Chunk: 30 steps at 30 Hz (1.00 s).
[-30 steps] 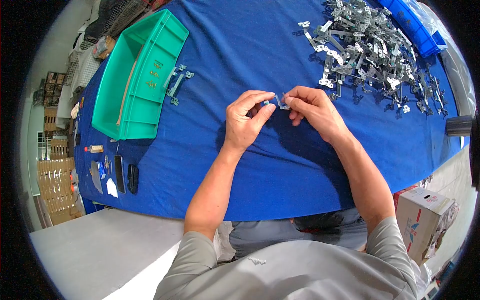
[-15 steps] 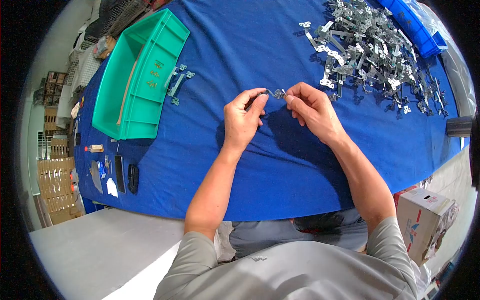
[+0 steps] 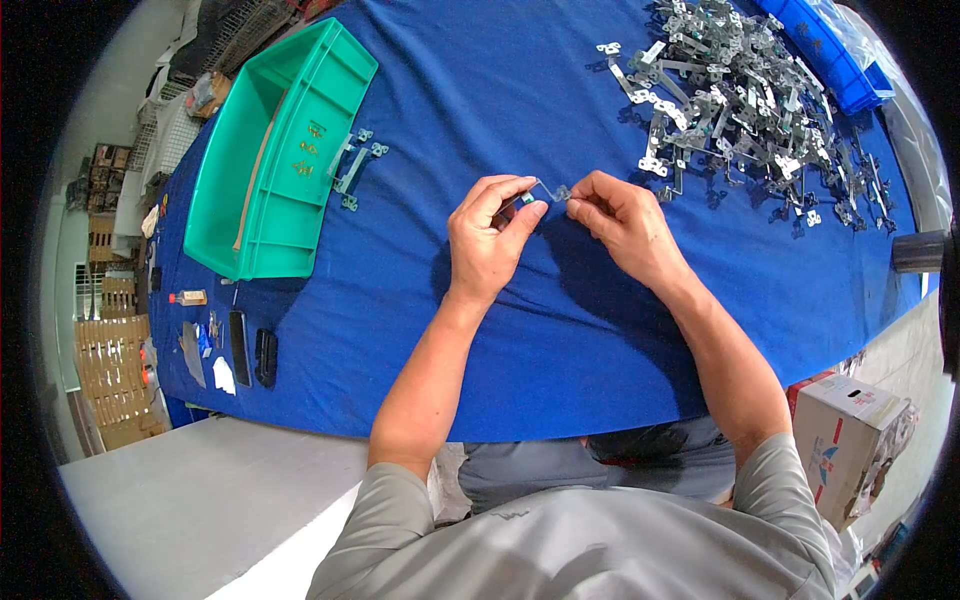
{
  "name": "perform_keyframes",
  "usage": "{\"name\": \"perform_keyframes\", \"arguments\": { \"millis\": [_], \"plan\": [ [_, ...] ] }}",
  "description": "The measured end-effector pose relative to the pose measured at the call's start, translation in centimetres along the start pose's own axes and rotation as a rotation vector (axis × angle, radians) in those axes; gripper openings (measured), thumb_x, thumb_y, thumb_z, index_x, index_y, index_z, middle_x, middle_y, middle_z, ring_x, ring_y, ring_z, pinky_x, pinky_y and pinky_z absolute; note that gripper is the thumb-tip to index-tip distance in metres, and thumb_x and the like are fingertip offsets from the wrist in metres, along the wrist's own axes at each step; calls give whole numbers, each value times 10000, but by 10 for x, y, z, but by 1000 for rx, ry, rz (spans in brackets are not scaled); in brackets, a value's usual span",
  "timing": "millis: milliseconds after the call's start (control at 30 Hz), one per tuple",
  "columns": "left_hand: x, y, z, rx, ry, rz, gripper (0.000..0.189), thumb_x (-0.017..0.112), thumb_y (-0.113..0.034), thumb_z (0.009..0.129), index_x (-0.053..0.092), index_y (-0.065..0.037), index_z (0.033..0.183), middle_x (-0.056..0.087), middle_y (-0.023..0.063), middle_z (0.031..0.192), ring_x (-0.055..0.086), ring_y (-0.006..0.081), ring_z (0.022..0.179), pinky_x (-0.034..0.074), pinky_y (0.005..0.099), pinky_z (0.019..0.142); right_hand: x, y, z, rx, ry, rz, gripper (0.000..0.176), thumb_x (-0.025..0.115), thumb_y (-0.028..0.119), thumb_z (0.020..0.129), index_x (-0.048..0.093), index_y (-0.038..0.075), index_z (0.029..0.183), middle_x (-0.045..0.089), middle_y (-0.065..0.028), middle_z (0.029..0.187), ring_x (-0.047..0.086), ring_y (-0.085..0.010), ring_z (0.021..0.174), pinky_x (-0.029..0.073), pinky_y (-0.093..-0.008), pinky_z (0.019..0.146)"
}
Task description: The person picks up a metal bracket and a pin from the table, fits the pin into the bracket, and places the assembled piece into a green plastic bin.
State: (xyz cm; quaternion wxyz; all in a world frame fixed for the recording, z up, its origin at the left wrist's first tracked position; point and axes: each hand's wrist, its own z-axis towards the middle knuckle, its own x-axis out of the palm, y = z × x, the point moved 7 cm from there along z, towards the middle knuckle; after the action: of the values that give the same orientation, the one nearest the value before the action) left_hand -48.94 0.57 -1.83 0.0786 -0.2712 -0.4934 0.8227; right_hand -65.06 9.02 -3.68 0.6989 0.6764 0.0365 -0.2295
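Between my two hands is a small bent metal bracket [image 3: 551, 191], held above the blue cloth. My left hand [image 3: 486, 230] is closed on its left end, thumb and fingers pinching it; a bit of pale green shows at the fingertips. The fingers of my right hand [image 3: 622, 222] pinch the bracket's other end. Much of the part is covered by my fingers. Similar metal brackets [image 3: 735, 90] lie in a large heap at the upper right, and a few more brackets [image 3: 352, 172] rest beside the green bin.
A green plastic bin [image 3: 308, 205] stands tilted at the left. A blue bin [image 3: 835, 55] is at the far right edge behind the heap. A small bottle [image 3: 188, 297] and dark slim objects [image 3: 265, 357] lie at the lower left. A cardboard box [image 3: 848, 440] sits on the floor at right.
The bracket has turned between my hands, and its bent wire-like section now shows more. My left fingers have opened slightly around it; my right fingers have shifted and curled closer.
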Motion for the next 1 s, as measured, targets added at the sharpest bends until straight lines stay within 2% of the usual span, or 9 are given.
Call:
{"name": "perform_keyframes", "arguments": {
  "millis": [100, 300, 400, 500, 600, 700, 800, 900, 1000],
  "plan": [
    [2, 0, -1, -5, 8, 26, 234, 795, -49, 865, 747, -7, 1090, 709, 66, 1050, 631, 87, 844, 507, 224, 740, 4, -4, -2, 127, 8, 178, 160, 643, 147, 991, 647, -13, 999, 673, -68, 760, 640, -123, 664, 530, -299, 601],
    [4, 4, -1, -68, 21, 6, 245, 788, -21, 861, 748, -11, 1102, 709, 64, 1051, 627, 85, 844, 509, 228, 731, 8, -14, 2, 141, -24, 448, 161, 630, 134, 991, 640, -21, 1034, 665, -62, 801, 652, -113, 697, 564, -289, 615],
    [6, 2, -2, 56, 32, 46, 242, 786, -8, 856, 755, -19, 1097, 711, 61, 1060, 631, 84, 832, 510, 229, 713, 6, -9, 2, 111, 45, 365, 170, 628, 134, 988, 640, -12, 1073, 656, -56, 827, 650, -106, 712, 563, -286, 628],
    [7, -2, -2, 141, 39, 74, 238, 791, -15, 853, 762, -25, 1089, 715, 55, 1060, 640, 84, 819, 514, 232, 699, 7, -10, 1, 189, 102, 267, 204, 625, 147, 993, 627, -10, 1124, 639, -47, 837, 622, -100, 711, 539, -275, 617],
    [7, -4, -2, 92, 55, 78, 239, 794, -23, 851, 767, -29, 1089, 719, 48, 1039, 637, 77, 792, 510, 235, 673, 2, -11, 3, 47, 35, 80, 203, 609, 178, 1013, 623, 10, 1126, 628, -30, 827, 586, -87, 692, 498, -258, 579],
    [10, -6, -2, 151, 59, 73, 222, 780, -41, 875, 762, -21, 1095, 721, 43, 983, 614, 63, 725, 485, 224, 608, -2, -15, 2, 192, -83, 489, 160, 618, 223, 1040, 632, 64, 1024, 613, 15, 824, 526, -36, 669, 441, -213, 572],
    [5, 13, -2, -96, 2, 16, 195, 746, -85, 928, 754, -11, 1108, 716, 40, 883, 590, 50, 648, 454, 209, 537, -3, -14, 4, 190, -83, 590, 168, 606, 234, 1046, 631, 74, 1001, 613, 22, 809, 532, -37, 668, 436, -209, 577],
    [5, 26, -5, -292, -13, -124, 202, 708, -128, 975, 745, -4, 1129, 704, 36, 804, 588, 44, 614, 445, 197, 504, 5, -5, -2, 188, 38, 415, 189, 587, 216, 1046, 660, 42, 1037, 627, 10, 800, 551, -46, 676, 439, -221, 566],
    [6, 25, -5, -262, -8, -118, 213, 695, -145, 989, 741, -8, 1145, 699, 34, 773, 600, 44, 620, 457, 196, 506, 9, -1, -2, 120, 64, 306, 209, 593, 206, 1033, 675, 15, 1013, 648, -11, 785, 582, -78, 679, 468, -260, 585]
  ]
}}
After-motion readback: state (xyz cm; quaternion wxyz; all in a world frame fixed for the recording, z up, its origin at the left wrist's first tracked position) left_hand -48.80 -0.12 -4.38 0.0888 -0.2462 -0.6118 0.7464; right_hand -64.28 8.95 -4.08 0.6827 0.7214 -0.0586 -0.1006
